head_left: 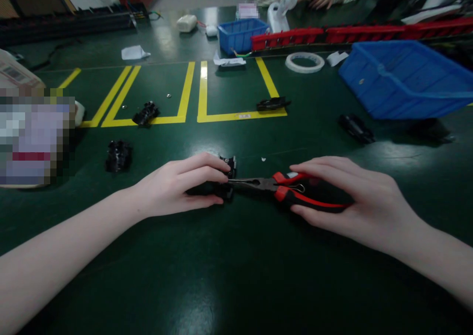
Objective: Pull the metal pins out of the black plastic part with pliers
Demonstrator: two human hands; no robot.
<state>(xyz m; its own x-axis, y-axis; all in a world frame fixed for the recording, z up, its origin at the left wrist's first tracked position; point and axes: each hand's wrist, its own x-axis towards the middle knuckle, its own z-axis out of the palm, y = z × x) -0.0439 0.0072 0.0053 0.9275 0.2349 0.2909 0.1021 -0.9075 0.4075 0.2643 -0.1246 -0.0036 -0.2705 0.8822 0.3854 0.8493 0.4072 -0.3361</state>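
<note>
Table (207,276), dark green and glossy, lies beneath the right hand (365,202) and the left hand (177,184). The right grips slender-nosed grey metal pliers (266,184) with red-and-black handles, their tips reaching the small, black, irregular part (232,165) that the left grasps between them, partly covered by its fingers.

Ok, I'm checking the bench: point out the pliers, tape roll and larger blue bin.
Pliers (266,184): head view, on the metal by the pivot.
Tape roll (305,70): head view, on the ring's near side.
Larger blue bin (384,97): head view, on its wall.
</note>
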